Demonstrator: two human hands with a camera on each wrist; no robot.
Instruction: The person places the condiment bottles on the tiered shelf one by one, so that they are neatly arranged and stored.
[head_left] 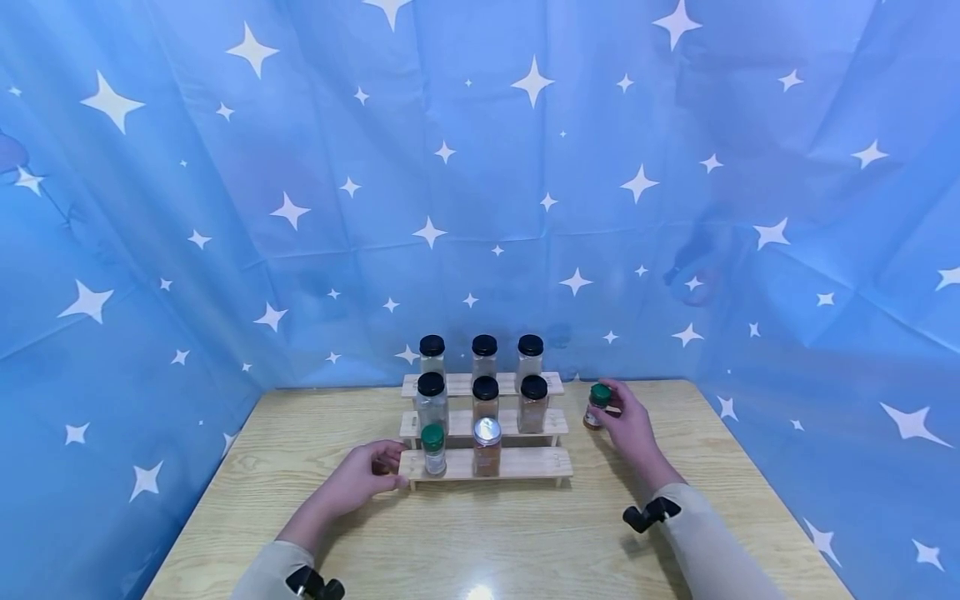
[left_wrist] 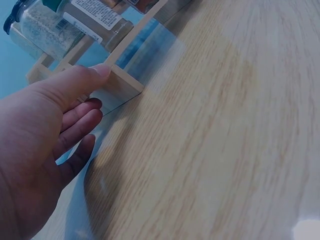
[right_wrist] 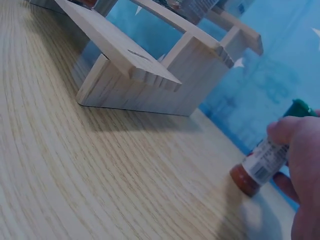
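A wooden three-step spice rack (head_left: 525, 463) stands in the middle of the table. My left hand (head_left: 363, 477) grips the left end of its lowest step; in the left wrist view the thumb lies on the wood and the fingers curl beside it. Right of the rack, my right hand (head_left: 628, 423) pinches a small green-capped spice jar (head_left: 597, 403) between thumb and fingers. The right wrist view shows this jar (right_wrist: 260, 167) with a white label and reddish-brown contents, its base close over the table. Another green-capped jar (head_left: 432, 450) and a silver-lidded jar (head_left: 487, 450) stand on the lowest step.
Three black-lidded jars, one the left jar (head_left: 432, 354), stand on the top step. Three more, including a middle jar (head_left: 486, 398), fill the second step. A blue star-patterned curtain (head_left: 495, 200) hangs behind and beside the wood-grain table (head_left: 510, 550).
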